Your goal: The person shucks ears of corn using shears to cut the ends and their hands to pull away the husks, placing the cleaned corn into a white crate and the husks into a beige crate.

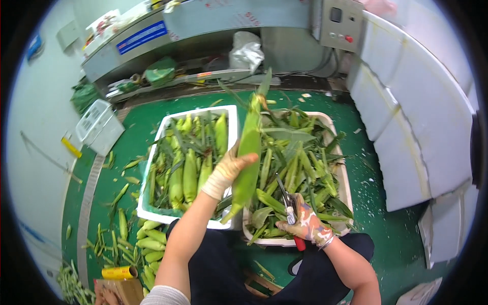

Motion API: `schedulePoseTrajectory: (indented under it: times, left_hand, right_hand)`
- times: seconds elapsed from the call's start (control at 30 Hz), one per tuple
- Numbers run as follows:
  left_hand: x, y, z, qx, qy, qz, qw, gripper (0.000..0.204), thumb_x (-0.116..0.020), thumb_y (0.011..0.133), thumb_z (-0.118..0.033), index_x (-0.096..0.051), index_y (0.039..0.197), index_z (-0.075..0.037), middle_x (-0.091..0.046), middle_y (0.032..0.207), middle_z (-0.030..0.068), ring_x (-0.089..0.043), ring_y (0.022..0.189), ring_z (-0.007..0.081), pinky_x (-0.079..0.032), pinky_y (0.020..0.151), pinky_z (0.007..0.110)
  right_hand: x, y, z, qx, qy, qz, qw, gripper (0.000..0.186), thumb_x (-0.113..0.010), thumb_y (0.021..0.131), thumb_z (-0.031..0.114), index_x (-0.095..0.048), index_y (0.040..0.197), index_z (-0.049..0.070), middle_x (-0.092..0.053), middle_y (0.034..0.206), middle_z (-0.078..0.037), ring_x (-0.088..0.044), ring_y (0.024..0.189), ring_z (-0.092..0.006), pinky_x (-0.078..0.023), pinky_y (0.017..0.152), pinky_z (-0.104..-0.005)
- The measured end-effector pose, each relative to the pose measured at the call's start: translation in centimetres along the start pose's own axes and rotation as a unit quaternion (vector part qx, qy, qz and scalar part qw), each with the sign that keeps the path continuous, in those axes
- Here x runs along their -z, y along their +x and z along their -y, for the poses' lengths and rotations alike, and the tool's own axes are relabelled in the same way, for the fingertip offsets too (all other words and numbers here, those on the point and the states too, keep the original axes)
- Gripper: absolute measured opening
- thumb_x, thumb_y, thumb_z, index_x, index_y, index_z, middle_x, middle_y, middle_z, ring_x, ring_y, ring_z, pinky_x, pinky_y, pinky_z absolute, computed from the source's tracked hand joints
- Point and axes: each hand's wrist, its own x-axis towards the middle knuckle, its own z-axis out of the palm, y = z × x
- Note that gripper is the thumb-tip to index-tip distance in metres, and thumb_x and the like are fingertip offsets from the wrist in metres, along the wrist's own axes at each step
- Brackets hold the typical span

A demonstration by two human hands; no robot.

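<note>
My left hand (231,170), in a pale glove, grips a green ear of corn (247,157) still in its husk. The ear stands nearly upright, with leaves and a browned tip at its upper end. My right hand (307,223), in a camouflage-patterned glove, is closed around pruning shears (291,214). Their dark blade points up and away, and a red handle shows below the palm. Beneath the shears is a pale bin (245,231) heaped with husk leaves and stalk pieces (300,168). To its left, a white foam box (235,122) holds several husked-in ears (189,175).
More ears (151,244) lie piled on the green floor (132,119) at lower left, near a yellow roll (119,272) and a cardboard box (127,290). A white crate (100,127) stands at far left. White panels (406,101) line the right side; a steel machine (229,23) spans the back.
</note>
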Motion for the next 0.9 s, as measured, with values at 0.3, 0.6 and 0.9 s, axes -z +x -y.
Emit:
schedulePoseTrajectory:
  times: [0.3,0.6,0.9]
  left_hand:
    - [-6.7,0.2,5.4,-0.005,0.192,0.127,0.973,0.086,-0.076,0.071,-0.02,-0.027,0.137,0.006,-0.062,0.11,0.0176,-0.061,0.102,0.0229,-0.047,0.091,0.029]
    - [-6.6,-1.5,3.1,0.089,0.209,0.266,0.937,0.09,-0.079,0.069,-0.024,-0.029,0.138,0.005,-0.059,0.115,0.0174,-0.058,0.104,0.0202,-0.046,0.09,0.028]
    - [-0.7,-0.6,6.0,0.108,0.0,0.207,0.972,0.103,-0.082,0.062,-0.013,-0.021,0.143,0.006,-0.055,0.121,0.0152,-0.062,0.095,0.0195,-0.052,0.084,0.03]
  right_hand:
    - [1.5,0.9,-5.4,-0.045,0.31,0.002,0.95,0.059,-0.081,0.074,0.024,-0.046,0.118,0.005,-0.053,0.096,0.0,-0.052,0.088,-0.0107,-0.045,0.072,-0.0228]
    - [8.2,2.5,-5.4,0.029,0.173,0.07,0.982,0.05,-0.083,0.069,0.026,-0.05,0.099,0.003,-0.053,0.083,-0.003,-0.053,0.076,-0.012,-0.046,0.069,-0.0266]
    - [5.2,1.3,-4.9,-0.152,0.376,0.011,0.914,0.031,-0.078,0.077,0.018,-0.056,0.093,0.004,-0.057,0.069,-0.002,-0.053,0.048,-0.0123,-0.043,0.04,-0.0254]
